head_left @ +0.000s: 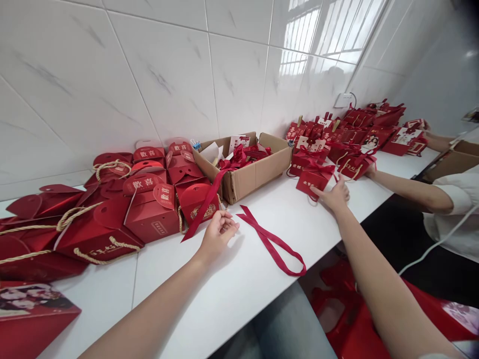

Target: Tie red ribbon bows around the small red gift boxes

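My right hand [334, 195] reaches to the right and grips the edge of a small red gift box [312, 182] with a dark red ribbon bow on top. Over the white table my left hand [219, 230] hovers, palm turned inward; its fingers are loosely bent, the thumb stands apart, and nothing shows in them. Just right of that hand a loose dark red ribbon [275, 247] lies in a loop. Behind it, another ribbon [209, 202] hangs over the rim of an open cardboard box [258, 177], which holds more ribbons and some cards.
Several red gift boxes with rope handles [149, 209] crowd the table's left side. Finished-looking bowed boxes [352, 129] fill the far right. A co-worker's hand [370, 171] touches a bowed box there. Red bags [348, 309] sit below the table edge. A tiled wall [168, 65] stands behind.
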Motion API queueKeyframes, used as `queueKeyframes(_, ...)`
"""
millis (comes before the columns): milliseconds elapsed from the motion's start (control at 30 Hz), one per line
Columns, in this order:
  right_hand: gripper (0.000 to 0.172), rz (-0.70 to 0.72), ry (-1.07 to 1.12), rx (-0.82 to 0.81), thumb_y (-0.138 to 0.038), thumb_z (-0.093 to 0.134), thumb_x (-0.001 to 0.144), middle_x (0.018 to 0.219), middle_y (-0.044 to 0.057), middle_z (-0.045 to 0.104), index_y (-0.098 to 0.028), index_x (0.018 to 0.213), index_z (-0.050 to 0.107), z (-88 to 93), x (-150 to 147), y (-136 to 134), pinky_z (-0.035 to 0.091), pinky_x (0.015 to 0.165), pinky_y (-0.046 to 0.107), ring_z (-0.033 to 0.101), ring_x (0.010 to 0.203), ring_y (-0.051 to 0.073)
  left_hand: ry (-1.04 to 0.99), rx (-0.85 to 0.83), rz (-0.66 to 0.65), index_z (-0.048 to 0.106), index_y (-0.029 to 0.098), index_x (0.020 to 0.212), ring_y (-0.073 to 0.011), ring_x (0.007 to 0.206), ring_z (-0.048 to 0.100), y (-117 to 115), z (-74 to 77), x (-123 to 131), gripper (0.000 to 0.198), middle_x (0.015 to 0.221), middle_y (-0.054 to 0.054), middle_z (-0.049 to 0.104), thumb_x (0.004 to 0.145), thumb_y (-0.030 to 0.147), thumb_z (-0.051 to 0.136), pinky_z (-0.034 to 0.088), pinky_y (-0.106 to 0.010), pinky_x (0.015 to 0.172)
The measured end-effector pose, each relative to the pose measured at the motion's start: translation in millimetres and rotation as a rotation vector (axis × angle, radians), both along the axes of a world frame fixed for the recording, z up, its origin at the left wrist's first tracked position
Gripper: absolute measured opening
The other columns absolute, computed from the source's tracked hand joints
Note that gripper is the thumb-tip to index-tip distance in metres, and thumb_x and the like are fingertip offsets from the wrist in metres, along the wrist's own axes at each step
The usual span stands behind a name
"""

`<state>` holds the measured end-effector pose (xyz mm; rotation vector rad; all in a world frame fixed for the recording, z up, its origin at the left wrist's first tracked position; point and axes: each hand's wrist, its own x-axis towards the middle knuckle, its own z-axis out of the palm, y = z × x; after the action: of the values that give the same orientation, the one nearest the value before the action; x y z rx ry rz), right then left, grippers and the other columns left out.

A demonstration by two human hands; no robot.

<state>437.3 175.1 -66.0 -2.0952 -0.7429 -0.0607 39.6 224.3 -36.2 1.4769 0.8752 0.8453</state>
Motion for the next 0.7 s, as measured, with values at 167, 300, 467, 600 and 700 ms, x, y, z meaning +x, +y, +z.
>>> queueKeyframes(167,0.090,-0.264,-0.012,-0.087,-0.053,0.065,0.063,0.141,0.029,0.026,-0.010,0.133,0.028,-2.6,2.9,9.5,0.026,0.101,0.059,0.027,0.131,0.042,-0.020,-0.026,0.008,0.041,0.022,0.094,-0.0111,0.064,0.055,-0.4,1.6,-0.5,0.030,0.075,0.006,0.055,0.074,0.030,0.062,0.041,-0.031,0.070)
queueKeyframes(300,0.045,-0.050,-0.073,-0.118,-0.043,0.052,0.073,0.105,0.012,0.061,-0.015,0.108,0.052,-5.9,1.6,7.4,0.042,0.093,0.041,0.058,0.098,0.025,-0.016,-0.026,0.003,0.041,0.022,0.094,-0.0111,0.064,0.055,-1.2,1.9,-1.1,0.030,0.075,0.006,0.055,0.073,0.030,0.062,0.040,-0.030,0.069)
queueKeyframes(467,0.078,0.011,-0.135,-0.236,-0.052,0.053,0.071,0.144,0.023,0.034,-0.009,0.134,0.037,-9.7,-2.1,13.8,0.011,0.107,0.062,0.026,0.135,0.040,-0.033,-0.007,0.000,0.042,0.022,0.093,-0.0121,0.064,0.055,-0.3,1.7,-3.1,0.029,0.075,0.005,0.056,0.074,0.031,0.063,0.041,-0.031,0.069)
queueKeyframes(600,0.092,0.045,-0.245,-0.403,-0.055,0.048,0.075,0.154,0.022,-0.002,-0.006,0.145,0.016,-12.5,-5.0,14.7,0.006,0.109,0.061,-0.002,0.142,0.038,-0.037,0.005,-0.008,0.042,0.022,0.093,-0.0118,0.064,0.055,0.4,-3.2,-3.8,0.031,0.074,0.005,0.056,0.074,0.031,0.063,0.041,-0.031,0.069)
queueKeyframes(700,0.084,0.046,-0.248,-0.412,-0.054,0.048,0.076,0.154,0.022,-0.001,-0.010,0.144,0.025,-15.4,-4.1,12.4,0.011,0.108,0.063,0.001,0.142,0.040,-0.044,0.031,-0.001,0.041,0.022,0.092,-0.0117,0.064,0.054,0.3,-8.5,-1.9,0.030,0.074,0.005,0.055,0.074,0.030,0.063,0.041,-0.030,0.069)
